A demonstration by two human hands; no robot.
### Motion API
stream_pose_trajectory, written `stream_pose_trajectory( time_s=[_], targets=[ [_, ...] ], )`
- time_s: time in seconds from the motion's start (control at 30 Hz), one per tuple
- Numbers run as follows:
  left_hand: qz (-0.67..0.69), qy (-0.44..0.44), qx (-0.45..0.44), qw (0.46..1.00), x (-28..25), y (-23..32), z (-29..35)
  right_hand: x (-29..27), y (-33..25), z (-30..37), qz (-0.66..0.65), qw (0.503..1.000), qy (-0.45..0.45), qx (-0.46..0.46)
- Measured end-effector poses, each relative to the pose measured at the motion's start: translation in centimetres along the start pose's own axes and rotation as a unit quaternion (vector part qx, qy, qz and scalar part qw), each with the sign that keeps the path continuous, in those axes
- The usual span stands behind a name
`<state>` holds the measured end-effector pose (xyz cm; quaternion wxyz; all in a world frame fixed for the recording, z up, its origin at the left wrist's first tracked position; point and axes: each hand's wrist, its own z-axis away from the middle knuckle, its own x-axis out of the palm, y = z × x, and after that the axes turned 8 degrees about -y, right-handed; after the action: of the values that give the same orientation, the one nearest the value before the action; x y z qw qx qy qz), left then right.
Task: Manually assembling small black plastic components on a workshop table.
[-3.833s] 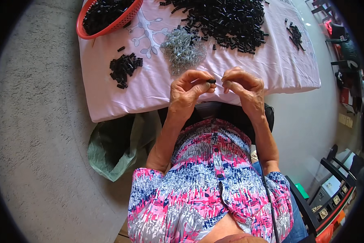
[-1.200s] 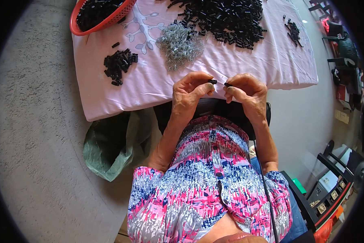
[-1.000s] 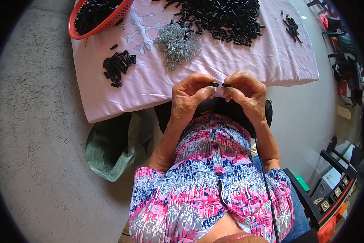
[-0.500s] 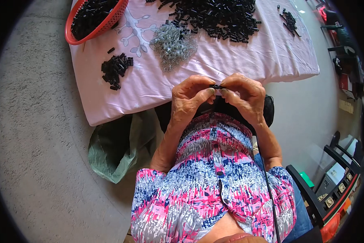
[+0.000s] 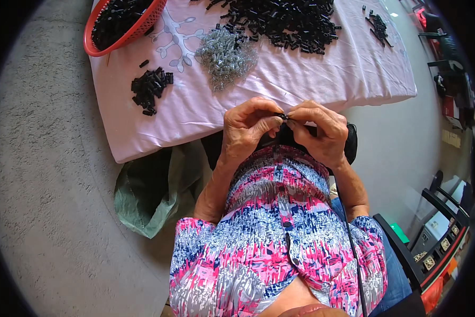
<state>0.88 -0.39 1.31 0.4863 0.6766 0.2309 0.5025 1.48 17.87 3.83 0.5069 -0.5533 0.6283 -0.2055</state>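
Between my two hands, just off the table's near edge, is a small black cylindrical plastic piece (image 5: 283, 116), mostly covered by my fingertips. My left hand (image 5: 249, 126) pinches one end of it between thumb and fingers. From the other side, my right hand (image 5: 322, 129) pinches its opposite end, and the fingertips of both hands nearly meet. A pile of small clear and silvery springs (image 5: 226, 59) lies on the table beyond my left hand. Farther back spreads a large heap of black plastic pieces (image 5: 285, 24), with a smaller pile of black pieces (image 5: 150, 90) toward the left.
A pink cloth (image 5: 195, 113) covers the table. At its far left corner sits a red plastic basket (image 5: 125, 39) of black parts. Several thin black pieces (image 5: 378, 30) lie far right. An open green woven sack (image 5: 142, 206) is below left; a black chair (image 5: 406, 248) stands at right.
My hands have drawn closer together over the black piece, so less of it shows between the fingertips. The piles on the table look the same.
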Motion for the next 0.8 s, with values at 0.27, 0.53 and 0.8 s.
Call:
stream_pose_trajectory(
  time_s=[0.27,0.53,0.8],
  targets=[
    [-0.060,-0.014,-0.023,0.998,-0.3,1.0,0.1,0.0,-0.2,0.0,0.018,0.999,-0.017,-0.028],
    [0.001,-0.033,-0.015,0.999,-0.9,0.2,-0.1,0.7,-0.3,0.4,-0.010,1.000,0.002,-0.014],
    [0.127,-0.020,-0.018,0.992,-0.2,-0.9,0.2,0.5,0.5,0.4,-0.014,0.995,-0.002,-0.099]
  ],
)
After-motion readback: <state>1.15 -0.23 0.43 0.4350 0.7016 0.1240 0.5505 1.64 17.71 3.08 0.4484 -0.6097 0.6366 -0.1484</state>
